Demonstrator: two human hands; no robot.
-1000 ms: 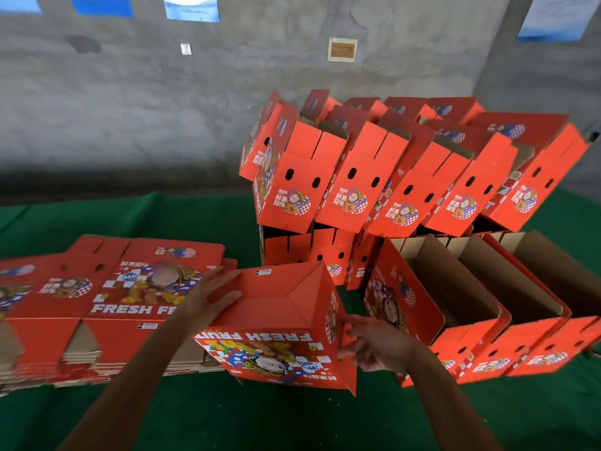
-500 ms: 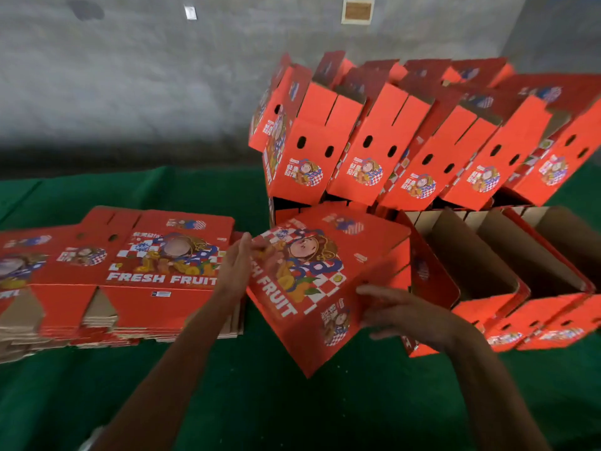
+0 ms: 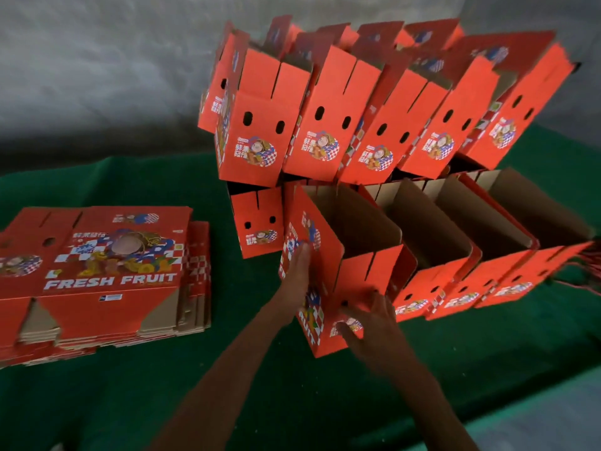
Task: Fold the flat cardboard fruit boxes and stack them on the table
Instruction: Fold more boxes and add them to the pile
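Green cloth [image 3: 97, 402] covered the table, and a grey wall [image 3: 97, 76] stood behind it. From the head camera, a folded red box [image 3: 328, 255] stood open side up at the left end of a row of open boxes [image 3: 455, 239], touching the next one. The left hand [image 3: 297, 271] lay flat on its picture side. The right hand [image 3: 367, 323] pressed spread fingers on its front, near the finger holes. Neither hand was closed around it. The box looked light and stiff, but thin walls could bend, so holding two sides seemed best. More folded boxes [image 3: 341, 118] leaned in a row on top, tipped and maybe easy to knock. A pile of flat boxes [image 3: 107, 271] waited well apart on the left.
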